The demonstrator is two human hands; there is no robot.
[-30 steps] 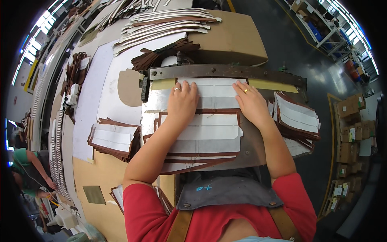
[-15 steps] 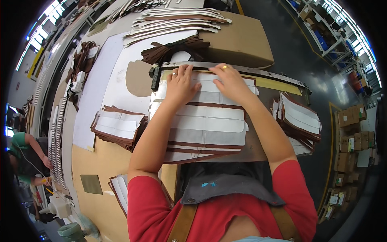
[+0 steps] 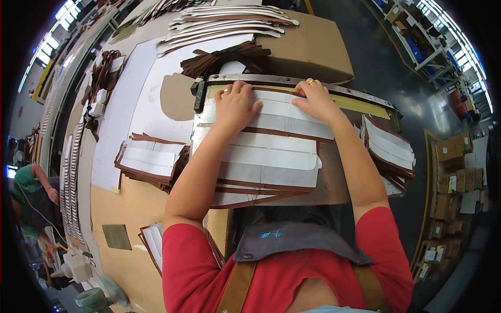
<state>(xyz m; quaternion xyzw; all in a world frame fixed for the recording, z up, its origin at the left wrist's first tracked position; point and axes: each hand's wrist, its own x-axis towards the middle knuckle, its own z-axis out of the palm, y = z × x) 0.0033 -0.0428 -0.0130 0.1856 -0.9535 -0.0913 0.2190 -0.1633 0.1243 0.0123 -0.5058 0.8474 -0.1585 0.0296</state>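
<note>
A white-faced panel with brown edges [image 3: 276, 108] lies on the metal work plate [image 3: 334, 182], its far edge along the metal bar [image 3: 292, 81]. My left hand [image 3: 236, 107] grips that far edge near its left end, fingers bent over it and thumb on the white face. Farther right, my right hand [image 3: 317, 101] holds the same edge, fingers curled and thumb on the panel. Nearer to me, a stack of similar panels [image 3: 269, 159] lies overlapped on the plate. What sits under my fingertips is hidden.
Stacks of brown-and-white panels lie left [image 3: 148, 159] and right [image 3: 389, 148] of the plate. Behind the bar are brown strips [image 3: 227, 58] and a cardboard box [image 3: 308, 47]. A person in a green sleeve [image 3: 25, 180] is at the far left. Boxes [image 3: 454, 151] stand at right.
My right hand has slid to the right along the panel's far edge, and its fingers are more curled. My left hand stays at about the same place.
</note>
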